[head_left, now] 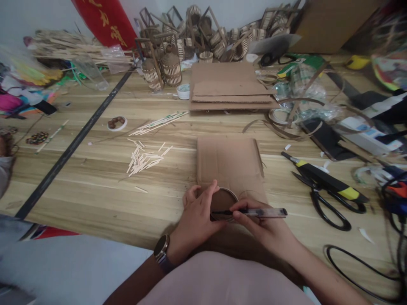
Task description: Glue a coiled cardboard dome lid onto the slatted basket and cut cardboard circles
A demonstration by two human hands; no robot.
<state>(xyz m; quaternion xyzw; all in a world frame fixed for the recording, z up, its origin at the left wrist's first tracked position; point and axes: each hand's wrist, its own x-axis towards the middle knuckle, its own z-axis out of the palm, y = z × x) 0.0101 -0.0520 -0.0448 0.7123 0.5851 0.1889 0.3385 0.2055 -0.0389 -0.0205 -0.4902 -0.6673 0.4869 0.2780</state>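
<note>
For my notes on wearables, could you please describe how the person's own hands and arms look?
The left hand and right hand are ungloved, and the visible forearms have no sleeves. A wristwatch with a dark round face, metallic rim and dark band is worn on the left side only.

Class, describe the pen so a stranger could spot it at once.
On the wooden table, find the nearer cardboard. Over it, the right hand holds the pen, tip pointing left. Unlike the black-and-yellow tool farther right, it is pale-barrelled and held.
</note>
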